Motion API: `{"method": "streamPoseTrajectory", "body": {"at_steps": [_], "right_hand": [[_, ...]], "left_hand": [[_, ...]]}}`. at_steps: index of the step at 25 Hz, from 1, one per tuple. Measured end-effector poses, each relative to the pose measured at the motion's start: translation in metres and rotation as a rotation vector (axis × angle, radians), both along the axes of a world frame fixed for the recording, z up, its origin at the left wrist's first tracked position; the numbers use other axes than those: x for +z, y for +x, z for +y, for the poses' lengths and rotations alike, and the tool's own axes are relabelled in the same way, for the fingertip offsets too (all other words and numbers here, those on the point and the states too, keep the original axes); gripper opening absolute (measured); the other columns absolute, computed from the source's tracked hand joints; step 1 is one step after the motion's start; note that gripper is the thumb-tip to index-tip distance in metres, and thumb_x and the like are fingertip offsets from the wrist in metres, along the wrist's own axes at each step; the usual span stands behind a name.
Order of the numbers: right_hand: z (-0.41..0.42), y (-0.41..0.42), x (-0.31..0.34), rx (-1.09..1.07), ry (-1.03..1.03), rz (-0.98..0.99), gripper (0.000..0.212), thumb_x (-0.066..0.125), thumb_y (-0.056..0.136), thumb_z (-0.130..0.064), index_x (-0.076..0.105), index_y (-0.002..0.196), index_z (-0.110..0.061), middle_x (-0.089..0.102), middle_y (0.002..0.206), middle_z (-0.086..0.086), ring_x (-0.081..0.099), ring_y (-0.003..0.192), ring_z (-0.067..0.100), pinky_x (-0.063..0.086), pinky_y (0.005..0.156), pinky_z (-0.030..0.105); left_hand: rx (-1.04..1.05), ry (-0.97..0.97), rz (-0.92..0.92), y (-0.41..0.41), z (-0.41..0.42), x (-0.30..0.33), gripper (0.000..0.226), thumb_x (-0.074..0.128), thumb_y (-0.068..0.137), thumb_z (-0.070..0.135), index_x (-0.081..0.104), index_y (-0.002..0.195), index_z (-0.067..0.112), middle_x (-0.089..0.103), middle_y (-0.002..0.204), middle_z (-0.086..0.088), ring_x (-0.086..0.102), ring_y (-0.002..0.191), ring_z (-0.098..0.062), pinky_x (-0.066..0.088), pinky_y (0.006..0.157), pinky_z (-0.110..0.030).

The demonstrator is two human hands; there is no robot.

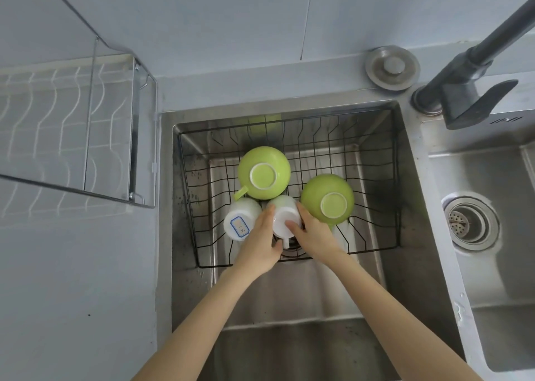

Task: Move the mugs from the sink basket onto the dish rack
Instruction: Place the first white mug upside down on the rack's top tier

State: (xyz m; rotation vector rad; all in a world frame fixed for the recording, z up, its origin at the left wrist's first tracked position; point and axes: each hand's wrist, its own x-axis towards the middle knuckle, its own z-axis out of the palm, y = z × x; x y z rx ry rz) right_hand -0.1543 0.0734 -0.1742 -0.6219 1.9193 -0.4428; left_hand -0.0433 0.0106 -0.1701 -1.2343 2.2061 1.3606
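Observation:
A black wire sink basket [373, 137] sits in the left sink bowl. Several mugs stand upside down in it. One green mug [264, 172] is at the back, a second green mug [327, 198] at the right. A white mug with a blue-edged label [241, 219] stands front left. Between them is a plain white mug [285, 216], handle toward me. My left hand [260, 246] and my right hand [314, 236] both grip this plain white mug from either side. The wire dish rack [66, 137] hangs at the left, with nothing on it.
A dark faucet [474, 73] reaches in from the upper right. A round metal cover [392, 68] lies on the counter behind the sink. The second sink bowl with its drain strainer [470, 221] is at the right. A grey counter [78, 279] lies under the rack.

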Motion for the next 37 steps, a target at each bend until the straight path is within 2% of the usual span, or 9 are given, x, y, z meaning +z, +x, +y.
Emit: {"method": "streamPoseTrajectory", "body": {"at_steps": [4, 8, 12, 17, 21, 26, 29, 32, 37], "right_hand": [[0.003, 0.0, 0.003, -0.049, -0.035, 0.005, 0.051, 0.044, 0.094, -0.025, 0.03, 0.142, -0.013, 0.059, 0.125, 0.017, 0.056, 0.111, 0.033, 0.046, 0.093, 0.035], [0.01, 0.001, 0.015, -0.134, -0.067, -0.039, 0.046, 0.045, 0.092, -0.024, 0.04, 0.136, -0.013, 0.065, 0.105, 0.017, 0.064, 0.098, 0.034, 0.053, 0.089, 0.045], [0.018, 0.0, 0.046, -0.248, -0.127, -0.18, 0.038, 0.044, 0.093, -0.019, 0.045, 0.131, -0.012, 0.065, 0.113, 0.02, 0.068, 0.088, 0.029, 0.056, 0.081, 0.034], [0.036, 0.007, 0.097, -0.168, -0.191, -0.112, 0.035, 0.044, 0.093, -0.021, 0.048, 0.127, -0.017, 0.07, 0.108, 0.017, 0.07, 0.094, 0.027, 0.056, 0.087, 0.036], [0.056, 0.01, 0.135, 0.011, -0.219, 0.027, 0.037, 0.043, 0.094, -0.029, 0.046, 0.13, -0.025, 0.069, 0.101, 0.006, 0.069, 0.092, 0.019, 0.052, 0.091, 0.036], [0.085, 0.014, 0.157, 0.044, -0.3, 0.038, 0.038, 0.039, 0.095, -0.031, 0.046, 0.132, -0.025, 0.062, 0.107, -0.005, 0.067, 0.092, 0.014, 0.047, 0.091, 0.03], [0.095, 0.019, 0.158, 0.066, -0.389, 0.091, 0.036, 0.047, 0.092, -0.028, 0.052, 0.127, -0.026, 0.069, 0.106, -0.002, 0.064, 0.095, 0.011, 0.051, 0.086, 0.022], [0.098, 0.031, 0.166, 0.059, -0.476, 0.107, 0.035, 0.058, 0.087, -0.02, 0.054, 0.122, -0.022, 0.062, 0.097, -0.015, 0.059, 0.091, 0.003, 0.046, 0.068, 0.002], [0.093, 0.043, 0.17, 0.191, -0.595, 0.156, 0.052, 0.069, 0.078, -0.018, 0.048, 0.126, -0.02, 0.054, 0.119, -0.002, 0.052, 0.107, 0.009, 0.042, 0.091, 0.017]], "left_hand": [[-0.018, -0.005, 0.013, 0.006, -0.002, -0.003, 0.067, 0.038, 0.087, -0.002, 0.012, 0.145, 0.019, 0.035, 0.148, -0.007, 0.048, 0.121, -0.027, 0.04, 0.1, -0.031], [-0.03, -0.069, 0.104, 0.008, -0.001, 0.007, 0.066, 0.041, 0.085, -0.006, 0.021, 0.143, 0.019, 0.029, 0.151, 0.001, 0.04, 0.13, -0.022, 0.035, 0.105, -0.026], [-0.085, -0.211, 0.218, 0.013, 0.002, 0.022, 0.066, 0.056, 0.083, 0.002, 0.031, 0.139, 0.022, 0.038, 0.143, 0.0, 0.038, 0.125, -0.024, 0.035, 0.106, -0.034], [-0.067, -0.239, 0.334, 0.023, 0.013, 0.054, 0.066, 0.066, 0.078, 0.011, 0.036, 0.135, 0.024, 0.038, 0.135, 0.008, 0.035, 0.124, -0.012, 0.034, 0.105, -0.022], [-0.043, -0.158, 0.395, 0.033, 0.029, 0.091, 0.064, 0.068, 0.078, 0.016, 0.034, 0.132, 0.023, 0.038, 0.118, 0.027, 0.039, 0.108, -0.001, 0.026, 0.082, 0.01], [0.085, -0.132, 0.5, 0.05, 0.048, 0.118, 0.066, 0.074, 0.072, 0.022, 0.036, 0.126, 0.029, 0.047, 0.118, 0.018, 0.046, 0.11, -0.01, 0.041, 0.091, -0.021], [0.176, -0.112, 0.564, 0.061, 0.058, 0.13, 0.06, 0.074, 0.072, 0.021, 0.036, 0.111, 0.046, 0.048, 0.117, 0.024, 0.048, 0.107, 0.003, 0.046, 0.095, -0.032], [0.24, -0.11, 0.606, 0.072, 0.065, 0.138, 0.06, 0.076, 0.07, 0.022, 0.036, 0.106, 0.05, 0.047, 0.115, 0.029, 0.047, 0.107, 0.011, 0.047, 0.096, -0.03], [0.285, -0.153, 0.637, 0.087, 0.072, 0.15, 0.062, 0.076, 0.07, 0.019, 0.037, 0.105, 0.053, 0.048, 0.113, 0.034, 0.05, 0.108, 0.008, 0.049, 0.081, -0.008]]}}
